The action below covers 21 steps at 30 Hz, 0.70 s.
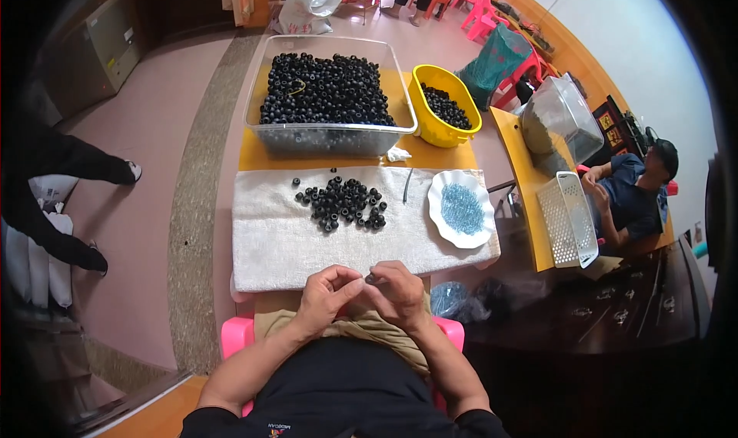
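Note:
My left hand [326,298] and my right hand [398,295] meet just past the near edge of a white towel [265,246], over my lap. Thumb and fingertips are pinched together on both. A small dark ring-like piece [370,279] shows at the right fingertips. Whatever the left fingertips pinch is too small to make out. Beyond the hands, loose black ring-shaped pieces [344,204] lie heaped on the towel. To their right stands a scalloped white dish [437,226] of small clear bluish pieces [463,209]. A thin dark strip [407,185] lies between heap and dish.
Behind the towel stand a large clear bin [330,139] and a yellow tub [444,136], both holding black pieces. A co-worker [634,188] sits at the right table beside a white perforated basket [567,221]. Another person's legs [84,157] are at left.

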Tool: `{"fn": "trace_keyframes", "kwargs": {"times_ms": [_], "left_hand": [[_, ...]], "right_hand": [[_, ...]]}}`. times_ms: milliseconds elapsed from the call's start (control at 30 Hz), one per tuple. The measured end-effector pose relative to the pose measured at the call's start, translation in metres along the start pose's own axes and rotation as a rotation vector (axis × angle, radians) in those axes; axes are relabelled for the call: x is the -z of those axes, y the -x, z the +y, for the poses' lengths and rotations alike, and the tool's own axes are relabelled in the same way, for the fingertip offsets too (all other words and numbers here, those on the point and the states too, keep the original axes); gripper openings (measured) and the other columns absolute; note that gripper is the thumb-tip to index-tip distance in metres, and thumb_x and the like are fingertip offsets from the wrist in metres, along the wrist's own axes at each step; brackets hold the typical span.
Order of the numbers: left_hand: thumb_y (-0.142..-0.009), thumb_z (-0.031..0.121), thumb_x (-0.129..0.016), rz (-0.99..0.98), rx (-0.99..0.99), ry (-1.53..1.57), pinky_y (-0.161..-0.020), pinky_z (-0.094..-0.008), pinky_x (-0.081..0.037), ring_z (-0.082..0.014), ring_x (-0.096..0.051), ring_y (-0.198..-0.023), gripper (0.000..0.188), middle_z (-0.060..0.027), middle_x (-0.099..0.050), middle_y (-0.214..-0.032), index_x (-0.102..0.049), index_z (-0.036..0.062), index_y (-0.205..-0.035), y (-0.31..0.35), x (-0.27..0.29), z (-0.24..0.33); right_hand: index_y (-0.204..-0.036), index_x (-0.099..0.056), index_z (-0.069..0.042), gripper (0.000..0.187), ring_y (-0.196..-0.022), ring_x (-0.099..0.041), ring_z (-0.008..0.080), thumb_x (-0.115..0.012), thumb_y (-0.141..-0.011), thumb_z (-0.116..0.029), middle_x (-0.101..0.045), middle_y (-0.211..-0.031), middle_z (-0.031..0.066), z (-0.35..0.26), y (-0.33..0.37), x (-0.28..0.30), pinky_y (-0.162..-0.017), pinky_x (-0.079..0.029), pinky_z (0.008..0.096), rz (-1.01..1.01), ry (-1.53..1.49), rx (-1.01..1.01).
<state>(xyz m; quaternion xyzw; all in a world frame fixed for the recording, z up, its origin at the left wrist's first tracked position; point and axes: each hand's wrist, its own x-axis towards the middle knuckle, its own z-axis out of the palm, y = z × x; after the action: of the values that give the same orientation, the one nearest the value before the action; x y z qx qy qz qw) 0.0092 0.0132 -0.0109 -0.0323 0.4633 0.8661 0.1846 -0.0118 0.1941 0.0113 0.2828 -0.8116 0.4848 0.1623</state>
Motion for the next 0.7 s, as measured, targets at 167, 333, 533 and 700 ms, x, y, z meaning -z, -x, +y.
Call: {"fn": "trace_keyframes", "kwargs": {"times_ms": [167, 333, 533, 700], "left_hand": [[-0.093, 0.006, -0.065, 0.023, 0.004, -0.112, -0.086, -0.0260, -0.053, -0.0129, -0.065, -0.094, 0.014, -0.0122, -0.070, -0.103, -0.062, -0.0022, -0.105, -0.002, 0.001, -0.001], [-0.093, 0.007, -0.066, 0.003, -0.037, -0.236, -0.084, -0.0270, -0.052, -0.0130, -0.065, -0.093, 0.016, -0.0108, -0.070, -0.102, -0.064, -0.0028, -0.105, -0.002, 0.002, 0.002], [-0.092, 0.009, -0.068, 0.002, -0.011, -0.218, -0.080, -0.0246, -0.051, -0.0101, -0.063, -0.089, 0.017, -0.0076, -0.069, -0.098, -0.065, -0.0024, -0.104, -0.001, 0.000, 0.009], [-0.093, 0.010, -0.068, -0.018, -0.007, -0.237, -0.075, -0.0238, -0.054, -0.0089, -0.063, -0.086, 0.017, -0.0066, -0.069, -0.098, -0.065, -0.0015, -0.105, -0.003, 0.004, 0.011]], "right_hand": [[-0.105, -0.062, 0.002, 0.031, -0.074, -0.067, 0.0198, -0.076, -0.078, -0.002, -0.066, -0.087, 0.0132, 0.021, -0.011, 0.019, -0.066, -0.054, 0.0306, 0.117, 0.057, -0.163], [-0.108, -0.062, 0.002, 0.026, -0.072, -0.057, 0.0082, -0.071, -0.083, -0.001, -0.062, -0.081, 0.0020, 0.048, -0.048, 0.052, -0.067, -0.048, 0.0222, 0.214, 0.262, -0.149], [-0.108, -0.064, 0.001, 0.024, -0.069, -0.055, 0.0076, -0.069, -0.086, -0.005, -0.059, -0.077, 0.0001, 0.109, -0.160, 0.119, -0.064, -0.046, 0.0212, 0.333, 0.430, -0.149], [-0.120, -0.061, 0.004, 0.038, -0.072, -0.061, 0.0099, -0.071, -0.087, -0.012, -0.067, -0.082, 0.0055, 0.147, -0.236, 0.157, -0.065, -0.049, 0.0225, 0.361, 0.481, -0.260]]}}
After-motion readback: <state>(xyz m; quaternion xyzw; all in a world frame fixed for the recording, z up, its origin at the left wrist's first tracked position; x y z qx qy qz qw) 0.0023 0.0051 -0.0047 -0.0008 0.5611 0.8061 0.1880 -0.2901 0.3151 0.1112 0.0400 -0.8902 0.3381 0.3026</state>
